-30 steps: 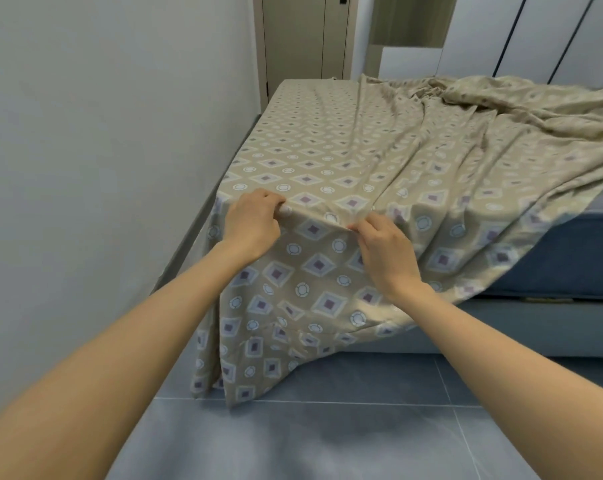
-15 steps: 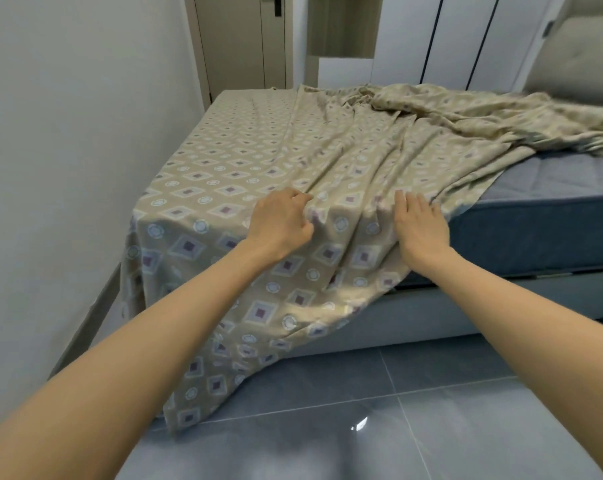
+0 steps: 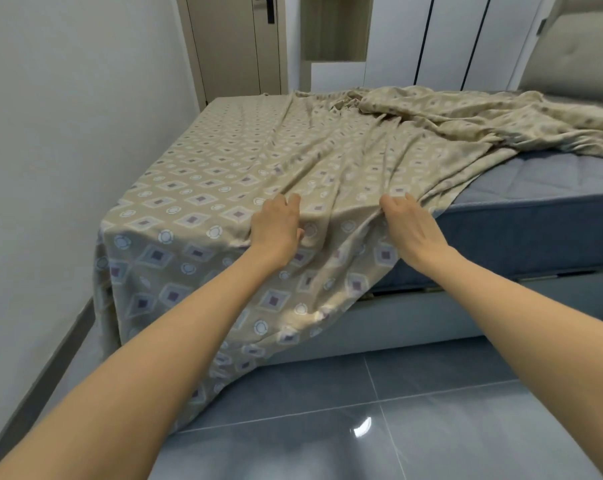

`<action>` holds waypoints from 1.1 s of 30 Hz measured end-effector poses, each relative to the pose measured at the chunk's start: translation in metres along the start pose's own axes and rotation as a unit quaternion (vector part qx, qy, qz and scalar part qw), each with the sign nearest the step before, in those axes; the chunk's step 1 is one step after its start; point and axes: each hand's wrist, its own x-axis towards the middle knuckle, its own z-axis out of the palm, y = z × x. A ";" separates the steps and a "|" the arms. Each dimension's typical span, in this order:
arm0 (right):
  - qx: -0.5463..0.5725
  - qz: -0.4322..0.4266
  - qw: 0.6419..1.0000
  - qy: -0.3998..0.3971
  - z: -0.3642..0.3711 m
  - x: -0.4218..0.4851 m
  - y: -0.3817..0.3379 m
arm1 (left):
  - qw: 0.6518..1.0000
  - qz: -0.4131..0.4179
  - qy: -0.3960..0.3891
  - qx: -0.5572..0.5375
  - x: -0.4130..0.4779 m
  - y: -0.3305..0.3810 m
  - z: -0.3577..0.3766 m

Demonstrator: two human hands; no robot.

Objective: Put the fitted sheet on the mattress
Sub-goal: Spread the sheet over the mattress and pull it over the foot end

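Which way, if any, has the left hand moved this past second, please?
Yes: the left hand slid right along the mattress, away from its wall-side corner.

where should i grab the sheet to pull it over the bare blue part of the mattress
Grip the fitted sheet at its loose edge, which runs slantwise across the mattress just right of the right hand. Come from the near side, thumb on top: the slack lies bunched behind that edge.
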 end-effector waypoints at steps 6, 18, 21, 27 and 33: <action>-0.040 0.012 0.996 -0.082 0.007 -0.027 0.027 | 1.000 -0.014 0.017 0.021 0.011 -0.001 -0.001; -0.067 0.189 0.937 -0.287 0.015 -0.041 0.007 | 0.988 0.123 -0.024 -0.088 -0.009 0.001 0.014; -0.060 0.214 0.914 -0.340 0.020 -0.047 0.004 | 0.985 0.153 -0.033 -0.076 -0.013 -0.001 0.016; -0.008 0.251 0.872 -0.421 0.025 -0.049 -0.003 | 0.980 0.172 -0.076 -0.066 -0.015 -0.006 0.019; 0.023 0.222 0.890 -0.398 0.043 -0.066 -0.016 | 0.987 0.132 -0.057 -0.078 -0.025 -0.027 0.024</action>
